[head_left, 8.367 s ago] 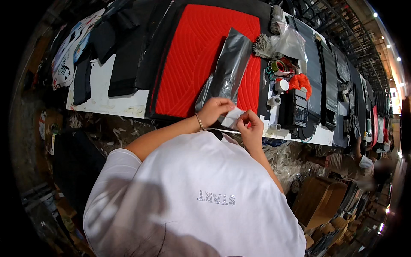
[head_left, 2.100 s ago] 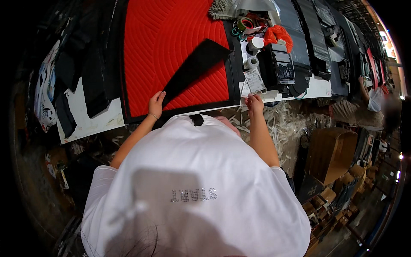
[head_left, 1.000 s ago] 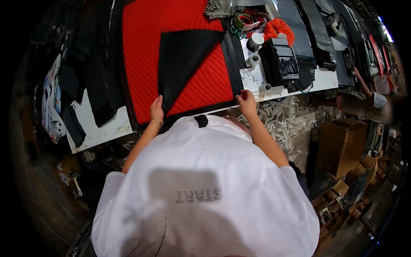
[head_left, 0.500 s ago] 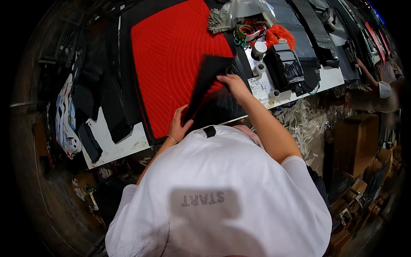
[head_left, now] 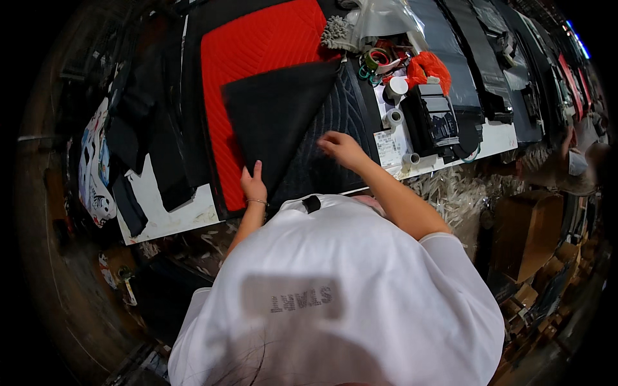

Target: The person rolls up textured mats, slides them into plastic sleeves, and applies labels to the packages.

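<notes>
Red ribbed mat (head_left: pixel 257 48) lies on the white worktable (head_left: pixel 183 215) in front of the wearer in the head view, its near right part folded back over itself so that a plain black underside shows as a large triangular flap (head_left: pixel 277 112). To the right of the fold lies a dark grooved mat (head_left: pixel 344 106), uncovered there. The left hand (head_left: pixel 255 186) is at the flap's lower left edge, thumb pointing up over the black and fingers beside the red; the two are slightly parted, and whether they pinch the edge cannot be told. The right hand (head_left: pixel 341 149) is half open above the dark mat, fingers loosely bent, nothing seen in it; whether it touches the mat is unclear. Right of the mats stand white rolls (head_left: pixel 394 118), a printed paper label (head_left: pixel 386 148) and a stack of black packs (head_left: pixel 426 116); farther back are a roll of tape (head_left: pixel 378 59), a bright orange-red plastic bag (head_left: pixel 430 67), a grey shaggy mitt (head_left: pixel 337 33) and clear plastic film (head_left: pixel 383 20). Black sheets (head_left: pixel 170 148) lie left of the mat. Pale scraps (head_left: pixel 450 186) cover the floor near a brown cardboard box (head_left: pixel 529 235).
</notes>
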Motion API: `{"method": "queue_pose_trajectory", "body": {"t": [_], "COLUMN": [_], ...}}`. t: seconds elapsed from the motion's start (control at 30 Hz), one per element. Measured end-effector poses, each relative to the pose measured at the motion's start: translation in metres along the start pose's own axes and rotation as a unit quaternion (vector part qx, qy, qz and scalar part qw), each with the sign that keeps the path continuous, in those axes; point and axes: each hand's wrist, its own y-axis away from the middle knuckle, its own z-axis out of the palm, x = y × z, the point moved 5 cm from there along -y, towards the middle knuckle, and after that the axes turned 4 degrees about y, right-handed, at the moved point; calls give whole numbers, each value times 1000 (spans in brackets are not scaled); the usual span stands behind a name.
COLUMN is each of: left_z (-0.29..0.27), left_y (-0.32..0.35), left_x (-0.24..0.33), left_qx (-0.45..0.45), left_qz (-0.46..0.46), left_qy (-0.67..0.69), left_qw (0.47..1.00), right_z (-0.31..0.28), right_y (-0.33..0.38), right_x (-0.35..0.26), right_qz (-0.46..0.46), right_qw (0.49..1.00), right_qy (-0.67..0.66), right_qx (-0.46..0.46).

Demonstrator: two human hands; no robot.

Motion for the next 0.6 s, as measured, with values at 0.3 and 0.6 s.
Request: {"method": "queue_pose_trajectory", "body": {"t": [0.3, 0.6], "left_z": [-20, -12], "left_y": [-20, -40], "left_x": [-27, -47], "left_qx": [89, 28], "left_qz": [-69, -133], "left_qy": [67, 85], "left_qw": [991, 987], "right_z": [-105, -133], "right_y": [6, -198], "right_x": [75, 19], "right_qz": [11, -186], "right_qw": [947, 881], "right_qy": [279, 416], "right_qx": [160, 130]}}
